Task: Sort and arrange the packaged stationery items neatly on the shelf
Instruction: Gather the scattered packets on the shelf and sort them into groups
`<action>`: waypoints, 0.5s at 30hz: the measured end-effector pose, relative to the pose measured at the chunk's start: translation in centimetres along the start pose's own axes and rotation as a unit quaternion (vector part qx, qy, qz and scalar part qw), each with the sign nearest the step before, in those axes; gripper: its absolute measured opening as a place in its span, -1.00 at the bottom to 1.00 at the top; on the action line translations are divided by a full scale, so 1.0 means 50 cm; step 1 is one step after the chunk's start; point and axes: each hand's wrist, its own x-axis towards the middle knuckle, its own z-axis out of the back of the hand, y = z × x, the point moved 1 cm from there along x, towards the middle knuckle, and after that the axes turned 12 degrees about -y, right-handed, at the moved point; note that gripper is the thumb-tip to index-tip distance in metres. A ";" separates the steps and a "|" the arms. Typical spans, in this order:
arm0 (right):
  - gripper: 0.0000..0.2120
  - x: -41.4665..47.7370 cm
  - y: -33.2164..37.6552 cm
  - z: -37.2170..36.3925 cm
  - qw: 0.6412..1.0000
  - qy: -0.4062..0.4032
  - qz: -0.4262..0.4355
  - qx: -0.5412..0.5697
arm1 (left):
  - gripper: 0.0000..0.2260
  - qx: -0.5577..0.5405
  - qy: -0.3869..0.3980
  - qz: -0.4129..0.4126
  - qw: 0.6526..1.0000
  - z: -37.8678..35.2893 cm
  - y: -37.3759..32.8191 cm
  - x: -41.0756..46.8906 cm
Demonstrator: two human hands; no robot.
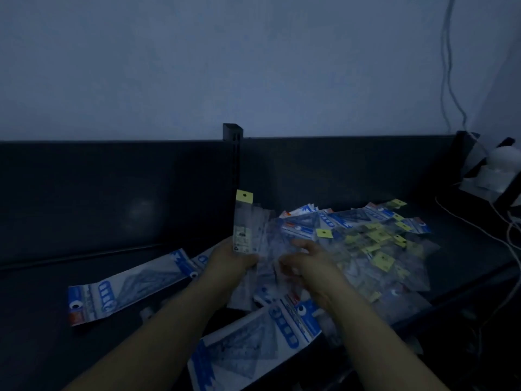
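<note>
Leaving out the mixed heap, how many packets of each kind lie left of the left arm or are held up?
Blue-and-white printed flat packets, left of the left arm: 2 (one partly hidden)
Clear plastic packet with yellow tag, upright in the left hand: 1
Total: 3

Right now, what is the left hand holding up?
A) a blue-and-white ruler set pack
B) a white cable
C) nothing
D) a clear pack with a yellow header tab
D: the left hand grips a clear pack with a yellow header tab held upright, while the blue-and-white packs lie flat on the shelf.
</note>
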 end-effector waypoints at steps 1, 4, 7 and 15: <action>-0.66 -0.004 0.003 -0.013 1.000 0.019 0.016 -0.010 | -0.88 -0.006 -0.005 -0.002 1.000 0.006 -0.004 -0.003; -0.88 -0.012 0.010 -0.049 0.995 0.069 0.068 -0.029 | -0.91 -0.017 -0.043 -0.011 0.999 0.036 -0.009 -0.008; -0.80 -0.017 0.020 -0.088 0.990 0.093 0.103 -0.035 | -0.90 -0.019 -0.077 -0.028 0.996 0.075 -0.010 -0.018; -0.76 -0.092 0.025 -0.223 0.967 0.208 0.144 -0.034 | -0.90 -0.055 -0.204 -0.035 0.977 0.205 0.009 -0.072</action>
